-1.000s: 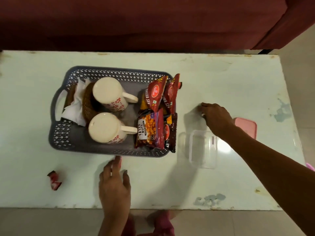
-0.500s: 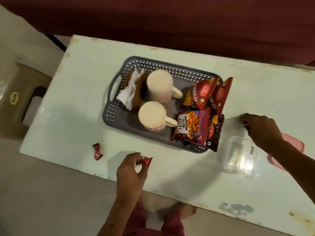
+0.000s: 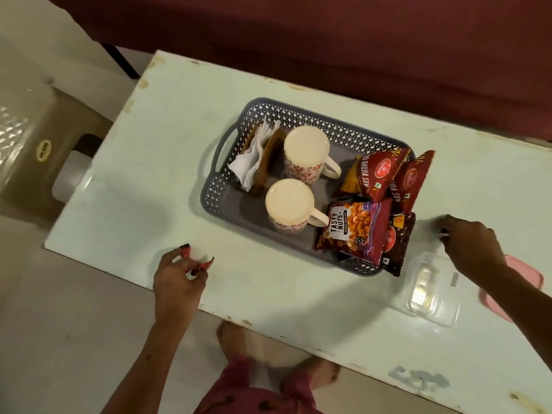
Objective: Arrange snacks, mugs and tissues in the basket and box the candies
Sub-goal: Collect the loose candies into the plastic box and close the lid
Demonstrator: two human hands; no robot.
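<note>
Candies (image 3: 195, 259) in red wrappers are now both at our left hand (image 3: 176, 279): its fingers (image 3: 191, 264) curl down on the counter (image 3: 143, 186) near the front-left edge, closed around one wrapper while they reach the second one. Half a second ago this hand held only one candy, and the other lay alone on the counter to the left; now no loose candy lies there. We judge from this that the gathering on the left side is almost finished and that the boxing step comes next.

Our right hand (image 3: 470, 245) rests on the counter just right of the basket (image 3: 239, 186), as it did before. Its fingers are bent together around something small and pale, but we cannot tell what it is.

Going outward, the clear box (image 3: 430, 294) stands open under the right forearm and looks empty. The pink lid (image 3: 525, 274) lies beside it, partly hidden by the arm.

The grey basket is already full: tissues (image 3: 254, 158) in a brown holder (image 3: 270, 161) at the left end, two mugs (image 3: 298, 180) upside down in the middle, and the snack packets (image 3: 373, 210) at the right end, which lean over the rim.
</note>
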